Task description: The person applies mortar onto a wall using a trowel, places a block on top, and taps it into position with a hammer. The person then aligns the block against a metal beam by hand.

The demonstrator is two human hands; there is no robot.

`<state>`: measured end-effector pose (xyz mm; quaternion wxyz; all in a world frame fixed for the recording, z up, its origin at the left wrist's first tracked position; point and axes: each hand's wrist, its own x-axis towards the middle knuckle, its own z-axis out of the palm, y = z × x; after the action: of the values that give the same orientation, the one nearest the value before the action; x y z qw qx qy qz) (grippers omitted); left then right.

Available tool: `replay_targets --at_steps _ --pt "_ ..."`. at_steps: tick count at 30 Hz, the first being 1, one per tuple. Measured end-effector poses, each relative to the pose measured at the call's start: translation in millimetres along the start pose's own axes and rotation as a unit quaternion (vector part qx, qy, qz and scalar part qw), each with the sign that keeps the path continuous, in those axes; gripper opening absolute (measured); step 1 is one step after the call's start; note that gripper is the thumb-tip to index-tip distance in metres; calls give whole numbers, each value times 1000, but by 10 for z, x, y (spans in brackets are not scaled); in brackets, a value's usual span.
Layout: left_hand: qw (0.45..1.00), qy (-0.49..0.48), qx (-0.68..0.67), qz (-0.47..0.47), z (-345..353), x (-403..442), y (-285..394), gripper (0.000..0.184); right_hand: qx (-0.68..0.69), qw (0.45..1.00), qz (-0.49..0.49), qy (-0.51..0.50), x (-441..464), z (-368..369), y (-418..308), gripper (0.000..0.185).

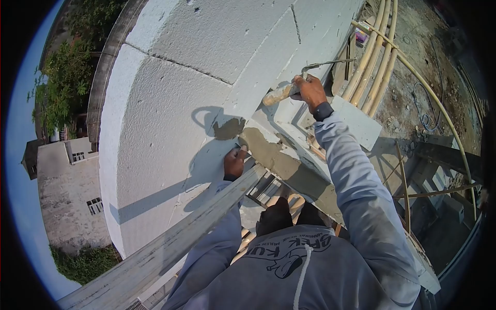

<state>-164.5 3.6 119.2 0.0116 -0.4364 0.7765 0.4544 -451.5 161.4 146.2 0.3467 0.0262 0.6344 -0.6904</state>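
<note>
My right hand [311, 93] is closed around a trowel, gripping its mortar-smeared handle [279, 96] close to the bent shank. The trowel's thin metal blade [330, 63] is seen nearly edge-on, pointing right, above the white block wall. Lower and to the left, my left hand [235, 163] has its fingers curled together at the end of a band of grey mortar [268, 150]. Whatever is between those fingers is too small or hidden to name. A darker mortar patch [229, 129] marks the white block wall [170, 113] just above that hand.
A long wooden beam [170, 248] slants under my left forearm. Bamboo poles [371, 59] lie at the upper right, near a loose white block [356, 124]. Ground far below shows a coiled cable [429, 121]. A building [72, 196] and trees stand beyond the wall.
</note>
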Motion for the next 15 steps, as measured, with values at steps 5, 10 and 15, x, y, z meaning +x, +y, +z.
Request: replay_targets --at_steps 5,10,15 --pt "998 -27 -32 -41 3 21 -31 37 -204 978 -12 -33 312 85 695 32" --pt "999 -24 -22 -37 1 -10 22 36 -167 986 -13 -10 156 -48 231 33" --pt "1000 3 1 -6 -12 -20 34 37 -150 989 -2 1 353 43 418 41"
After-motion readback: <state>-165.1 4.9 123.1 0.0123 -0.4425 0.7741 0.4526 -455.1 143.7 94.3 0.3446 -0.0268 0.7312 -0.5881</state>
